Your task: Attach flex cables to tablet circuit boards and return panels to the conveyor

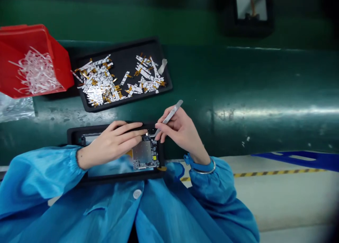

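A pair of metal tweezers (172, 112) is pinched in my right hand (182, 130), its tips down at the upper right corner of a circuit board (143, 153). The board carries a grey metal shield and a small yellow square. It lies at the right end of a device with a glossy panel (111, 170), inside a black tray (72, 135). My left hand (113, 142) lies flat over the device, fingers stretched out, fingertips on or just above the board's upper left part. What the tweezer tips touch is too small to make out.
Beyond my hands, a black tray (124, 99) holds many white strips with orange flex ends. A red bin (59, 64) of white strips stands at left, beside clear plastic (16, 107). Another black tray (247, 27) sits at the far right. The green bench's near edge runs close to my body.
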A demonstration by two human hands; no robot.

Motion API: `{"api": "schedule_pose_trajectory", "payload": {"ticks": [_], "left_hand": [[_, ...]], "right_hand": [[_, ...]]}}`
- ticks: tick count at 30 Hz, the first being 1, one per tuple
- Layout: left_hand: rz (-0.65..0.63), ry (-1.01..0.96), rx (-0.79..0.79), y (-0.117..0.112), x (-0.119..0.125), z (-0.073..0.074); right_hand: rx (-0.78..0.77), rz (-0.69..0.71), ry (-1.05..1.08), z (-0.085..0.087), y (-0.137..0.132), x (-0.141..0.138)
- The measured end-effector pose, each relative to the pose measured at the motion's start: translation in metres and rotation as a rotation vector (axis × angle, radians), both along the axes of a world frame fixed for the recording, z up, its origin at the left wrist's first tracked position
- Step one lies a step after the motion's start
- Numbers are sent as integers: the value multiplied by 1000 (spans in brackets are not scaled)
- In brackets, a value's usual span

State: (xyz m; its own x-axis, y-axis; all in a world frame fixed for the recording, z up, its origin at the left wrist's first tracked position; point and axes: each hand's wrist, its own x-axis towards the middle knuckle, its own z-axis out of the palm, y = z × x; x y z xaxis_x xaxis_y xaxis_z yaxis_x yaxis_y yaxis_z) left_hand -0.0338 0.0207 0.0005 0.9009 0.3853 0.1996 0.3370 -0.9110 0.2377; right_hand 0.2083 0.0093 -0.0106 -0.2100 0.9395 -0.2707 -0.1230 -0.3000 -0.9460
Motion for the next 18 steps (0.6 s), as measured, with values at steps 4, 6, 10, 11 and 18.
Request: {"api": "schedule_pose_trajectory", "payload": {"ticks": [4, 6, 10, 11, 18], "left_hand": [[15, 22, 11, -1, 1, 0], [22, 21, 0, -1, 1, 0], [31, 13, -21, 0, 2, 1], [30, 7, -23, 0, 2, 1], [12, -11, -30, 0, 2, 2]], "right_hand": [[1, -5, -20, 1, 1, 1], [-4, -8, -30, 2, 2, 1], [-16, -35, -30, 0, 3, -1], [-20, -48, -26, -1, 3, -2], [-18, -73, -11, 0, 3, -2]]}}
